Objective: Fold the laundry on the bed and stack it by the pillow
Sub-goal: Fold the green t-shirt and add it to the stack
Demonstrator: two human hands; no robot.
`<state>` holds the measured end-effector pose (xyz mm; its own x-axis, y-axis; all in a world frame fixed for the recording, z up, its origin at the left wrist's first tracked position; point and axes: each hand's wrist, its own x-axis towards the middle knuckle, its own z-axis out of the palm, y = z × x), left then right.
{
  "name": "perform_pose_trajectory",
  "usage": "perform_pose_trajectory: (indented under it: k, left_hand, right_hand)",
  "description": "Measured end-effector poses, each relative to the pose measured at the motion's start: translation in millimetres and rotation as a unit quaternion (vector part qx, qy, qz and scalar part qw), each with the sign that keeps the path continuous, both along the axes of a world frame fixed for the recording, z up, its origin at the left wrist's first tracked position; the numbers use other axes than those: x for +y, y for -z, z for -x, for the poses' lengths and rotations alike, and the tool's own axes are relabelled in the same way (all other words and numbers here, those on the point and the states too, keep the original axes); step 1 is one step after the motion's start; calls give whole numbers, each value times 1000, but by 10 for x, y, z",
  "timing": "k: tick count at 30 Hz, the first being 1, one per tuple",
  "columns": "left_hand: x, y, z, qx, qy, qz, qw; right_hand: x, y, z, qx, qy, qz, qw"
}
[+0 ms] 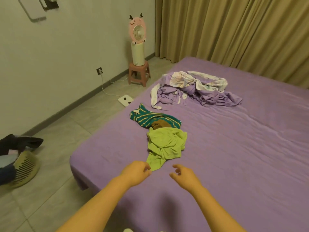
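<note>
Left hand: my left hand (137,171) sits at the near tip of the green garment (164,146), fingers curled in at the cloth's corner; it looks like a pinch, though I cannot be sure the cloth is caught.
Right hand: my right hand (183,174) hovers over the bed (234,148) just right of that tip, fingers loosely curled, holding nothing.
Green garment: crumpled near the bed's left edge, its narrow end pointing toward me.
Striped garment: a teal and yellow striped garment (150,118) lies bunched just beyond the green one, touching it, with a brown patch (161,126) showing between them.
Purple bedding: a rumpled purple and white heap (195,88) farther up the bed, apart from the two garments.
Floor: a basket (25,168) with dark clothes at far left; a pink fan (137,30) on a stool (138,73) by the wall.
Curtain: tan curtain (234,30) behind the bed.
</note>
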<state>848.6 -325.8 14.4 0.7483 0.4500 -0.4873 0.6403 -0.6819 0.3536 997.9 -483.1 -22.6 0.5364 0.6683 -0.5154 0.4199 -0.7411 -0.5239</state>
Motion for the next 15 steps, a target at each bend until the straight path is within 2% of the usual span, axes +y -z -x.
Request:
perform_pose_trajectory:
  k: [8, 15]
  left_hand:
    - [587, 229, -901, 21, 13, 28, 999]
    - [1114, 768, -1708, 41, 58, 68, 995]
  right_hand:
    - [592, 218, -767, 6, 38, 25, 999]
    - [1068, 697, -1205, 51, 98, 78, 991]
